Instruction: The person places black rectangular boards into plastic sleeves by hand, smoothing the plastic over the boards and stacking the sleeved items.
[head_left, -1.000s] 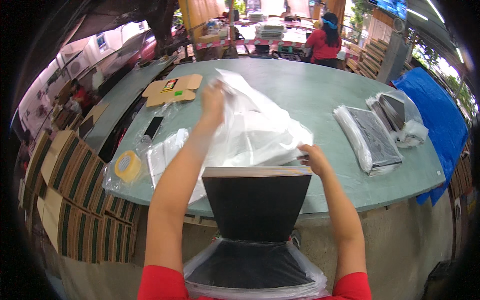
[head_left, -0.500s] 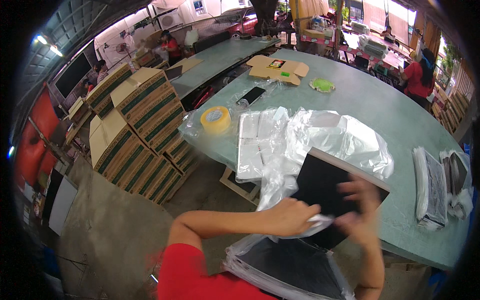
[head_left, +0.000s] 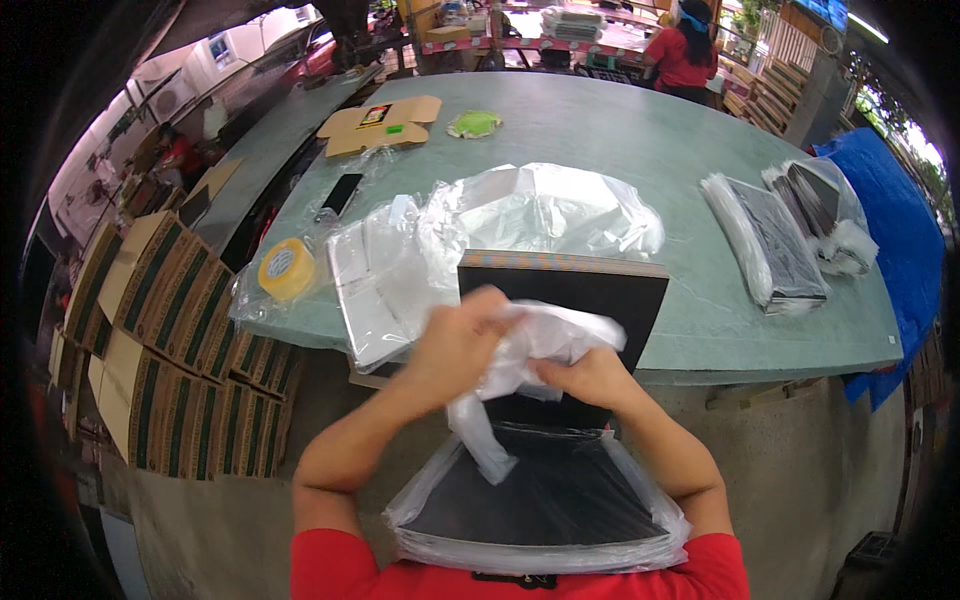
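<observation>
My left hand (head_left: 452, 340), smeared by motion, is closed on one side of a bunched clear plastic bag (head_left: 560, 335). The other side is pinched by my right hand (head_left: 590, 378), thumb pointing inward. One strip of the plastic hangs down below my left hand. Just behind the bag, a thick stack of black boards (head_left: 640, 300) leans upright at the table's near edge, its lower part partly hidden by my hands. Against my body lies a pile of black boards wrapped in clear plastic (head_left: 540, 500).
On the green table (head_left: 600, 120) are loose plastic bags (head_left: 560, 205), flat packs in clear plastic (head_left: 370, 280), a tape roll (head_left: 287, 268), a phone (head_left: 342, 195), a flattened carton (head_left: 380, 125), a green cloth (head_left: 474, 124) and wrapped black boards (head_left: 765, 240). Stacked cartons (head_left: 170, 330) stand left.
My view has swung to the right. My right hand has left the board stack's face and now grips the plastic bag together with my left. The stack stands straighter than before.
</observation>
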